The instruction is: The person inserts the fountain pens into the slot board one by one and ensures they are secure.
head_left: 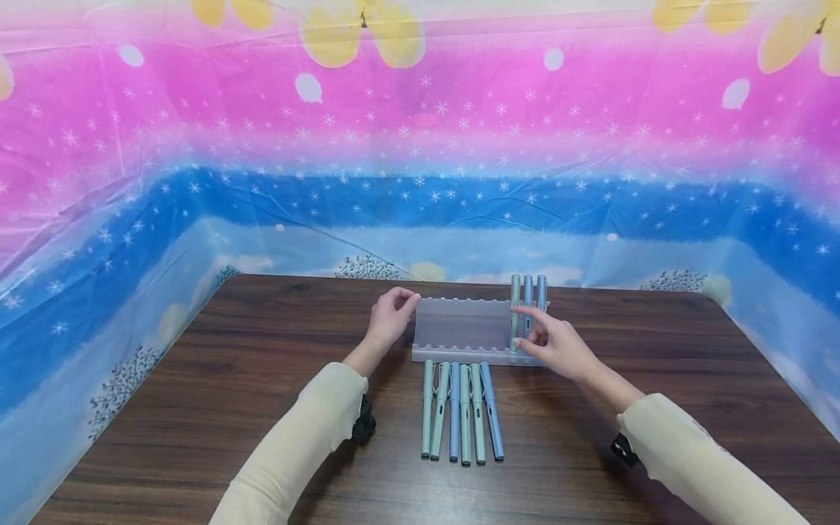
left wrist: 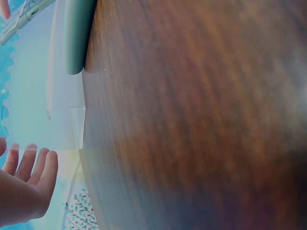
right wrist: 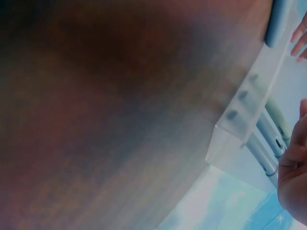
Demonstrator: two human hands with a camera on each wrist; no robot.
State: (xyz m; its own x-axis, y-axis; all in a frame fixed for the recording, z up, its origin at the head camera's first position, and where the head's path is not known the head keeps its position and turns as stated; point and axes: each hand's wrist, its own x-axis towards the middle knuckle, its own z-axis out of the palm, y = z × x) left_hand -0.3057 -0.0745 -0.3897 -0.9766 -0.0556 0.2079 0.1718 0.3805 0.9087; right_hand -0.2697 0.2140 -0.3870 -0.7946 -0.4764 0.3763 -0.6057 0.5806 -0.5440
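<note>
A clear pen rack (head_left: 462, 324) with scalloped edges stands upright on the table. My left hand (head_left: 391, 315) pinches its upper left corner between thumb and fingers; in the left wrist view, the fingers show at the rack's end. Three capped pens stand at the rack's right end: a green pen (head_left: 515, 292) and two blue pens (head_left: 528, 290). My right hand (head_left: 558, 346) is at the green pen, index finger across its upper part and thumb by its lower end, the two held well apart. Its other fingers are curled in.
Several green and blue pens (head_left: 465, 415) lie side by side on the brown wooden table (head_left: 315, 328), just in front of the rack. A patterned pink and blue cloth (head_left: 420, 153) hangs around the table's back and sides.
</note>
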